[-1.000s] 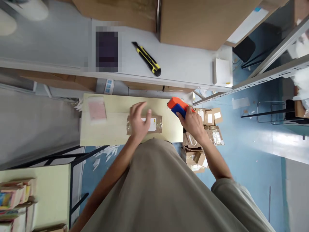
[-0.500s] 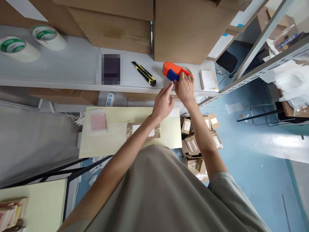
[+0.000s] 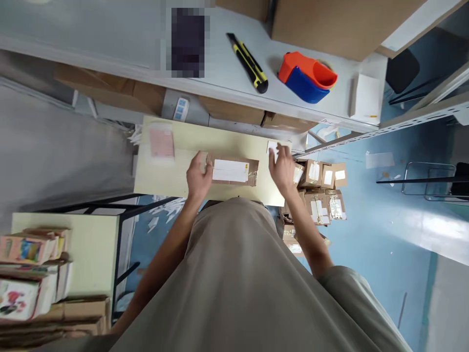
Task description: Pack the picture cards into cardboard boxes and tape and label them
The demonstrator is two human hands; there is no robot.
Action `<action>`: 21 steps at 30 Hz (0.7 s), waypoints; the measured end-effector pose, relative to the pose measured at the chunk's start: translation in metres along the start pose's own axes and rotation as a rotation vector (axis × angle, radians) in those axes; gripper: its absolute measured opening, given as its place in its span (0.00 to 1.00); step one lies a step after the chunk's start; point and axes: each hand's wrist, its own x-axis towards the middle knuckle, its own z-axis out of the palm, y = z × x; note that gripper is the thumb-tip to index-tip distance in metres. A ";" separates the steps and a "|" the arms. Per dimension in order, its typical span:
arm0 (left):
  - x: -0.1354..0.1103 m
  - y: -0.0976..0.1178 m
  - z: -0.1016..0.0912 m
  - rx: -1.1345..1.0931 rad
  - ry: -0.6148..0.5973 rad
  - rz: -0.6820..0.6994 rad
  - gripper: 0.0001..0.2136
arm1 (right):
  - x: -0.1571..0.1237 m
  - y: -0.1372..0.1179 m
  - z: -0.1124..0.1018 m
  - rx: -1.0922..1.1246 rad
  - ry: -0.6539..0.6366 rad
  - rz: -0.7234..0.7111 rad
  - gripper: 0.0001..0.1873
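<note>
A flat, taped cardboard package (image 3: pixel 253 172) with a white label lies on the pale yellow table (image 3: pixel 183 186) before me. My left hand (image 3: pixel 199 177) is at the package's left end, thumb and curled fingers closed about its edge. To the right of the package hovers my right hand (image 3: pixel 282 168), holding nothing, thumb and fingers apart. Just beyond its fingertips is a small white paper (image 3: pixel 271 145). On the shelf above rests an orange and blue tape dispenser (image 3: pixel 307 78), touched by neither hand. A black and yellow box cutter (image 3: pixel 249 63) lies left of it.
The grey shelf (image 3: pixel 120 54) spans the far side, with large cardboard boxes (image 3: pixel 322 24) and a white pad of paper (image 3: pixel 366 97). A pink sheet (image 3: pixel 162 142) lies on the table's left. Labelled parcels (image 3: pixel 317 200) are piled at right; books (image 3: pixel 25 249) are stacked at lower left.
Both hands have come down from the shelf to the table. My right hand has let go of the tape dispenser, which stays on the shelf. The view has tilted downward.
</note>
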 end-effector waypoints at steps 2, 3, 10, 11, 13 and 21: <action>-0.011 -0.024 -0.006 0.011 0.002 -0.132 0.27 | -0.032 -0.005 0.034 0.069 -0.121 0.066 0.34; -0.015 -0.030 -0.007 0.012 -0.017 -0.169 0.26 | -0.043 -0.007 0.049 0.096 -0.164 0.095 0.35; -0.027 -0.019 0.012 0.129 -0.107 -0.151 0.24 | -0.069 -0.028 0.100 0.203 -0.179 0.238 0.44; -0.026 -0.017 0.015 0.149 -0.088 -0.141 0.26 | -0.069 -0.031 0.104 0.202 -0.155 0.251 0.47; -0.024 -0.015 0.022 0.189 -0.051 -0.119 0.30 | -0.069 -0.036 0.112 0.189 -0.115 0.274 0.52; -0.014 -0.032 0.020 0.185 -0.115 -0.077 0.18 | -0.072 -0.022 0.121 0.242 -0.075 0.223 0.38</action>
